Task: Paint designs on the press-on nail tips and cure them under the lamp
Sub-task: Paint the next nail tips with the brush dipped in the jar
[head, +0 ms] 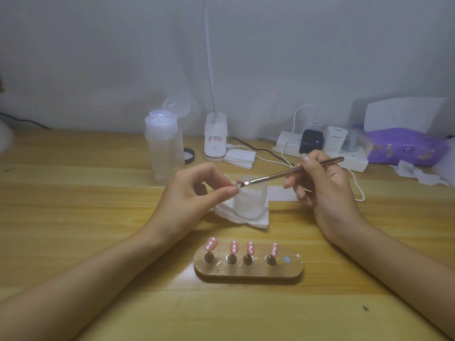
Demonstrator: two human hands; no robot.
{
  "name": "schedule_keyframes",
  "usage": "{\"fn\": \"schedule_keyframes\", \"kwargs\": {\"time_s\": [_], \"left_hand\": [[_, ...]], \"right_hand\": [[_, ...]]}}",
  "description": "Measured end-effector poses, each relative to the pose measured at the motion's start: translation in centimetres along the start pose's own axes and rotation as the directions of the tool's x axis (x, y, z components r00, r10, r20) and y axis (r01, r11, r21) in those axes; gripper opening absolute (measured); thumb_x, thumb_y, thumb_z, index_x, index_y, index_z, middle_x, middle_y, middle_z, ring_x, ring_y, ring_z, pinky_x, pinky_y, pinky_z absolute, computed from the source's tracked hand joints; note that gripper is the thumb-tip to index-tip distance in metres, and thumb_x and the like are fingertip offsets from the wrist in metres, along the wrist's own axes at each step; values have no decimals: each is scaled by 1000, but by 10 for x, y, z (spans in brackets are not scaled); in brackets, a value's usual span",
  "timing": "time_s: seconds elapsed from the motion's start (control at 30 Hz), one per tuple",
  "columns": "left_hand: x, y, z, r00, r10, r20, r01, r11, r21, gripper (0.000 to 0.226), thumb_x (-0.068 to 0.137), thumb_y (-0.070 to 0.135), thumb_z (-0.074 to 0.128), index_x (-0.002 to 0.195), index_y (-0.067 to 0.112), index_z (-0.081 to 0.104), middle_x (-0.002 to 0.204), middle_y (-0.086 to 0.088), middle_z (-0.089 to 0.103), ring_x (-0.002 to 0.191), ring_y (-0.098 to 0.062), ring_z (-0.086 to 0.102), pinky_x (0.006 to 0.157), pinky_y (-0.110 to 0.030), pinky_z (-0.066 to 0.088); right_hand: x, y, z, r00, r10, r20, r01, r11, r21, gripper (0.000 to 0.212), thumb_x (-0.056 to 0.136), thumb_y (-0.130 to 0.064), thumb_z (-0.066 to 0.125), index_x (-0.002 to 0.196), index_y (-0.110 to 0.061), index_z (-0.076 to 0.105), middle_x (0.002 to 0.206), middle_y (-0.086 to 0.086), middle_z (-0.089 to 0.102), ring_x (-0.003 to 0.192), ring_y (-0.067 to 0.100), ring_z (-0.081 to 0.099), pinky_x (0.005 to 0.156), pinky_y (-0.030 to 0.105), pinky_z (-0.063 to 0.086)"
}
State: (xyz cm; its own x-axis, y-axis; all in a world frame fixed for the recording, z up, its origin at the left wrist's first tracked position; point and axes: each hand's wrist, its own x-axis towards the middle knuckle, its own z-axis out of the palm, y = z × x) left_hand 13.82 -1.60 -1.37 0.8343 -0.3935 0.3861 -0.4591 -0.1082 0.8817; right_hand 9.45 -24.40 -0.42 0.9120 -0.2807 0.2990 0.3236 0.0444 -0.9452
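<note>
My left hand (197,193) pinches a small nail tip on its stand (236,185) between thumb and forefinger, above a frosted jar (251,203). My right hand (322,185) grips a thin copper-coloured brush (295,171), and its bristle end touches the pinched tip. Near the table's front, a wooden holder (248,270) carries several pink nail tips (234,247) with white dots, each on a small peg. The holder's rightmost spot (287,260) shows only a round metal disc.
The jar stands on a white tissue (246,220). Behind are a clear pump bottle (164,148), a white lamp base (215,139) with gooseneck, cotton pads (240,157), a power strip (344,156) with chargers and cables, and a purple tissue pack (406,146).
</note>
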Motion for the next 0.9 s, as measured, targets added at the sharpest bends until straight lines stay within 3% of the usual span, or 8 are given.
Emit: {"fn": "schedule_keyframes", "kwargs": {"time_s": [0.23, 0.4, 0.53, 0.67, 0.9], "left_hand": [[1, 0, 0, 1000, 4, -1, -4, 1000, 8, 12, 77, 32, 78, 74, 25, 70, 77, 10, 70, 51, -4, 44, 51, -15, 40], [0, 0, 0, 1000, 5, 1, -5, 1000, 14, 12, 79, 29, 79, 73, 25, 69, 76, 12, 70, 50, -3, 43, 51, -15, 39], [1, 0, 0, 1000, 13, 1, -13, 1000, 19, 13, 81, 23, 80, 73, 25, 69, 76, 11, 69, 50, -1, 46, 50, -13, 38], [0, 0, -1, 1000, 11, 5, -11, 1000, 25, 13, 82, 23, 80, 74, 25, 69, 77, 10, 70, 49, -2, 43, 50, -13, 38], [0, 1, 0, 1000, 5, 2, -5, 1000, 20, 13, 82, 23, 79, 74, 23, 69, 78, 9, 70, 49, -4, 39, 50, -16, 38]], "right_hand": [[-1, -1, 1, 998, -47, 33, 45, 997, 54, 25, 98, -32, 54, 74, -23, 53, 67, 8, 71, 44, 11, 50, 40, 16, 35], [0, -1, -1, 999, 2, -34, -1, 1000, 25, 27, 103, -20, 48, 77, -17, 49, 60, 7, 66, 42, 10, 46, 39, 16, 33], [-1, -3, 1, 999, -53, 13, 52, 997, 65, 24, 96, -33, 55, 77, -18, 51, 66, 9, 70, 45, 12, 50, 40, 17, 35], [0, 0, 0, 1000, 4, -29, -4, 1000, 1, 27, 103, -19, 47, 77, -16, 48, 61, 7, 66, 43, 11, 47, 39, 16, 34], [-2, -3, 1, 1000, -11, 8, 11, 1000, -1, 25, 102, -23, 49, 78, -16, 48, 64, 9, 68, 44, 11, 48, 39, 17, 34]]}}
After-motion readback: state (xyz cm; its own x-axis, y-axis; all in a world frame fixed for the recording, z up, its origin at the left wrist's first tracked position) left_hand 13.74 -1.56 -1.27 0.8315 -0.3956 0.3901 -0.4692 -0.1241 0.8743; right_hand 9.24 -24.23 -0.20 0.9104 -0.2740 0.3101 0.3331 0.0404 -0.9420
